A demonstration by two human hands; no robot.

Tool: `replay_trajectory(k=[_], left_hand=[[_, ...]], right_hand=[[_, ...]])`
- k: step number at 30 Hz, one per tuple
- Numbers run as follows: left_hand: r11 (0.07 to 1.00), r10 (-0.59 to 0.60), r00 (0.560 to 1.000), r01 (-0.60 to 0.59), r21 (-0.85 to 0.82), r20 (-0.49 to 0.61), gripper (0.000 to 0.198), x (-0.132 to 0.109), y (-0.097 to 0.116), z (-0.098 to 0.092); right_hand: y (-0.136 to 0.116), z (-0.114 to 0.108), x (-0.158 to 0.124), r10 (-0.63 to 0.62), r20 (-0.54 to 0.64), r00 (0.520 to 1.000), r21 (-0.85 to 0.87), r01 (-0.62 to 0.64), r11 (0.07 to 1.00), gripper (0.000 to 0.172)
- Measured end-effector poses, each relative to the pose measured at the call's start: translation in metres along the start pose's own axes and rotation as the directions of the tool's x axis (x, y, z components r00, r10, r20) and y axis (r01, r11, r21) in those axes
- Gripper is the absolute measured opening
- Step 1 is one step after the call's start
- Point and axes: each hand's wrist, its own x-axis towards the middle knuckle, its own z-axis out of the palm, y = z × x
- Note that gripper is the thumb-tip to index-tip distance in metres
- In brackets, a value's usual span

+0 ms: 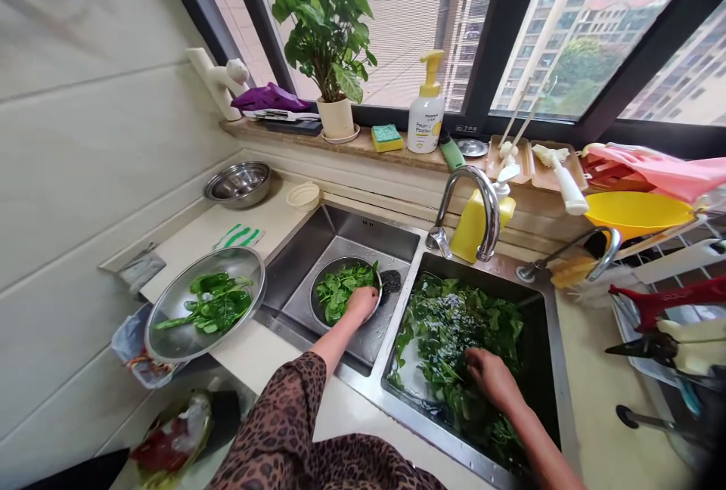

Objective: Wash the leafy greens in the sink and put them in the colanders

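Far left, near the front corner of the bench [255,360], we note a shallow metal bowl [177,292] of loose leaves, seemingly overhanging the front edge; nested steel bowls [243,195] sit toward the back. In the left basin [292,278], a dark round pan [315,310] of greens [340,289]; our left hand [363,301] is bent over its right rim, fingertips hidden, so we cannot tell whether it grips. A black scrubber [390,281] lies just beside. Right basin [538,339]: a mass of leafy greens [442,339] in water. We judge them limp, light singly, slippery, easily bruised, heavier by the sodden clump; best taken loosely by gathered stems, palm beneath. Our right hand [491,376] is at their surface, fingers curled narrow; whether they hold leaves we cannot tell. The faucet [492,218] arches over the basin's back edge, limiting high lifts there. Farther right, a small tap [601,255] and yellow bowl [635,210] crowd the bench's back edge.
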Motion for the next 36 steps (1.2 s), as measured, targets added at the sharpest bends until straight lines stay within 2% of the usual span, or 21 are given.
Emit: replay_trajectory(k=[1, 3, 5, 7, 8, 9, 10, 12, 14, 15, 17, 20, 22, 23, 25, 27, 28, 30, 32, 33, 36], left_hand=[[1.000, -0.012, 0.999, 0.012, 0.020, 0.031, 0.014, 0.002, -0.005, 0.003], [0.999, 0.037, 0.999, -0.037, 0.005, -0.011, 0.020, 0.001, -0.003, 0.010], [0.978, 0.177, 0.970, -0.192, -0.082, -0.165, 0.024, -0.007, 0.017, 0.014], [0.891, 0.327, 0.888, -0.403, -0.207, -0.324, 0.024, -0.021, 0.045, 0.018], [0.833, 0.376, 0.854, -0.482, -0.273, -0.358, 0.023, -0.030, 0.060, 0.022], [0.783, 0.407, 0.843, -0.520, -0.340, -0.353, 0.021, -0.039, 0.073, 0.029], [0.749, 0.414, 0.849, -0.523, -0.407, -0.328, 0.021, -0.048, 0.084, 0.039], [0.723, 0.360, 0.893, -0.449, -0.525, -0.269, 0.022, -0.065, 0.096, 0.065], [0.740, 0.278, 0.940, -0.341, -0.579, -0.199, 0.024, -0.075, 0.095, 0.095], [0.761, 0.247, 0.956, -0.293, -0.579, -0.158, 0.025, -0.077, 0.092, 0.108], [0.801, 0.212, 0.972, -0.232, -0.552, -0.101, 0.027, -0.075, 0.081, 0.126], [0.823, 0.159, 0.982, -0.189, -0.535, -0.102, 0.027, -0.065, 0.067, 0.131], [0.808, 0.127, 0.989, -0.150, -0.570, -0.080, 0.022, -0.060, 0.065, 0.127], [0.792, 0.132, 0.990, -0.136, -0.595, -0.050, 0.019, -0.059, 0.065, 0.125], [0.743, 0.219, 0.976, -0.155, -0.651, 0.017, 0.019, -0.059, 0.069, 0.122], [0.662, 0.330, 0.937, -0.145, -0.735, 0.112, 0.029, -0.062, 0.072, 0.120], [0.614, 0.361, 0.914, -0.083, -0.785, 0.186, 0.036, -0.063, 0.074, 0.120], [0.524, 0.383, 0.847, 0.129, -0.842, 0.368, 0.047, -0.065, 0.074, 0.120], [0.464, 0.376, 0.806, 0.263, -0.846, 0.457, 0.053, -0.066, 0.072, 0.120], [0.451, 0.368, 0.816, 0.263, -0.853, 0.446, 0.054, -0.065, 0.071, 0.120], [0.402, 0.265, 0.903, 0.215, -0.890, 0.338, 0.044, -0.062, 0.067, 0.120]], right_hand=[[-0.003, 0.004, -0.001, 0.008, -0.027, 1.000, -0.027, -0.009, 1.000, 0.032], [-0.009, 0.015, -0.002, -0.013, -0.010, 1.000, -0.077, 0.013, 0.997, 0.045], [-0.016, 0.026, -0.002, -0.098, 0.171, 0.980, -0.072, 0.111, 0.991, 0.053], [-0.021, 0.030, 0.003, -0.164, 0.357, 0.920, 0.010, 0.172, 0.985, 0.045], [-0.022, 0.029, 0.007, -0.166, 0.387, 0.907, 0.048, 0.160, 0.986, 0.036], [-0.024, 0.024, 0.013, -0.147, 0.364, 0.920, 0.071, 0.130, 0.989, 0.027], [-0.025, 0.018, 0.021, -0.108, 0.296, 0.949, 0.075, 0.090, 0.993, 0.023], [-0.029, 0.005, 0.035, 0.002, 0.082, 0.997, 0.038, -0.005, 0.999, 0.029], [-0.035, -0.002, 0.045, 0.103, -0.051, 0.993, -0.019, -0.104, 0.994, 0.045], [-0.038, -0.001, 0.048, 0.138, -0.054, 0.989, -0.049, -0.141, 0.989, 0.053], [-0.045, 0.010, 0.047, 0.153, 0.040, 0.987, -0.089, -0.149, 0.985, 0.059], [-0.050, 0.029, 0.037, 0.040, 0.209, 0.977, 0.077, -0.057, 0.995, 0.030], [-0.049, 0.030, 0.029, -0.039, 0.244, 0.969, 0.230, -0.019, 0.973, 0.010], [-0.048, 0.025, 0.025, -0.053, 0.241, 0.969, 0.327, -0.029, 0.945, 0.004], [-0.045, 0.006, 0.018, -0.040, 0.216, 0.976, 0.590, -0.098, 0.802, 0.011], [-0.044, -0.018, 0.010, -0.019, 0.211, 0.977, 0.860, -0.177, 0.478, 0.021], [-0.044, -0.029, 0.007, -0.025, 0.219, 0.975, 0.930, -0.201, 0.307, 0.026], [-0.042, -0.043, 0.001, -0.061, 0.247, 0.967, 0.966, -0.241, 0.097, 0.031], [-0.038, -0.045, -0.002, -0.080, 0.280, 0.957, 0.960, -0.280, 0.020, 0.034], [-0.036, -0.043, -0.003, -0.066, 0.292, 0.954, 0.956, -0.292, 0.009, 0.035], [-0.026, -0.029, 0.000, 0.100, 0.261, 0.960, 0.965, -0.263, 0.004, 0.038]])
